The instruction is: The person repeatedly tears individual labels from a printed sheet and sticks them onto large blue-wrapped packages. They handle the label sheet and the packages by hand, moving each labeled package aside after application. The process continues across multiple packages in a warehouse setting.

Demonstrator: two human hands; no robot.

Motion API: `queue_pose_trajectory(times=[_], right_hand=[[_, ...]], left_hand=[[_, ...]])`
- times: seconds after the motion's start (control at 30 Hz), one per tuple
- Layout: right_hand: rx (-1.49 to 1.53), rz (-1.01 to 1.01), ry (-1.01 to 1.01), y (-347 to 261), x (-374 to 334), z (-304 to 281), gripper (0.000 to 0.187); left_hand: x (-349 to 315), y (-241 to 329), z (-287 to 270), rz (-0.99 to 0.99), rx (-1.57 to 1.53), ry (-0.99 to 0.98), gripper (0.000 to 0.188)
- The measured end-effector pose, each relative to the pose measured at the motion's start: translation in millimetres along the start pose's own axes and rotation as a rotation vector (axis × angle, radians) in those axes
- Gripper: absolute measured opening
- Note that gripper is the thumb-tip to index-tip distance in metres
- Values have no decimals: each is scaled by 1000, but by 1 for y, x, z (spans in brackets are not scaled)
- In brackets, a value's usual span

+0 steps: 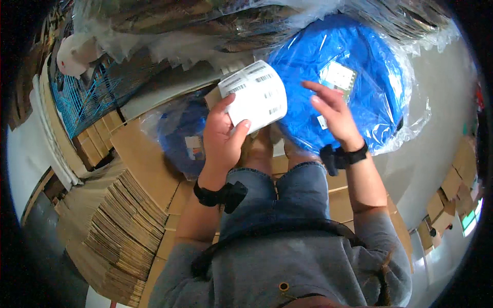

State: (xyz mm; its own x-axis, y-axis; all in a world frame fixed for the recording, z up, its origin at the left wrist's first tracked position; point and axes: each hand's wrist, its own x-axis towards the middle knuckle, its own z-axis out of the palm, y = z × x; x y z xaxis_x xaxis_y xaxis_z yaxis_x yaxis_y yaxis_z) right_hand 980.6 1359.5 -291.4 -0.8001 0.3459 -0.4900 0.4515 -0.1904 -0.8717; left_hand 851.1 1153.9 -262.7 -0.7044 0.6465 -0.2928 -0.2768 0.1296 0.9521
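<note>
My left hand is closed around a thick roll of white barcode labels, its thumb lying across the front edge. Just right of the roll, my right hand hovers over a large round blue item in clear plastic wrap. Its index finger and thumb are stretched out apart, with nothing visible between them. On the blue item sits a printed card, and a small white sticker shows beside my right hand. Another wrapped blue item lies left of my knees, partly behind my left forearm.
Flattened cardboard sheets stand stacked at the lower left. Plastic-wrapped goods pile up along the far side. A blue wire rack is at the far left. More cardboard lies on the floor at right.
</note>
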Motion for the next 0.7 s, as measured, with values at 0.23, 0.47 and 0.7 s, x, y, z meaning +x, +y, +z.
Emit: queue_pose_trajectory(times=[0.23, 0.47, 0.7], right_hand=[[758, 216, -246, -15, 37, 47, 33], [633, 182, -92, -4, 21, 48, 38], [490, 170, 193, 1, 17, 47, 39]], left_hand=[[0, -7, 5, -1, 58, -69, 53], [5, -8, 1, -351, 23, -9, 25], [7, -10, 7, -346, 146, -76, 14]])
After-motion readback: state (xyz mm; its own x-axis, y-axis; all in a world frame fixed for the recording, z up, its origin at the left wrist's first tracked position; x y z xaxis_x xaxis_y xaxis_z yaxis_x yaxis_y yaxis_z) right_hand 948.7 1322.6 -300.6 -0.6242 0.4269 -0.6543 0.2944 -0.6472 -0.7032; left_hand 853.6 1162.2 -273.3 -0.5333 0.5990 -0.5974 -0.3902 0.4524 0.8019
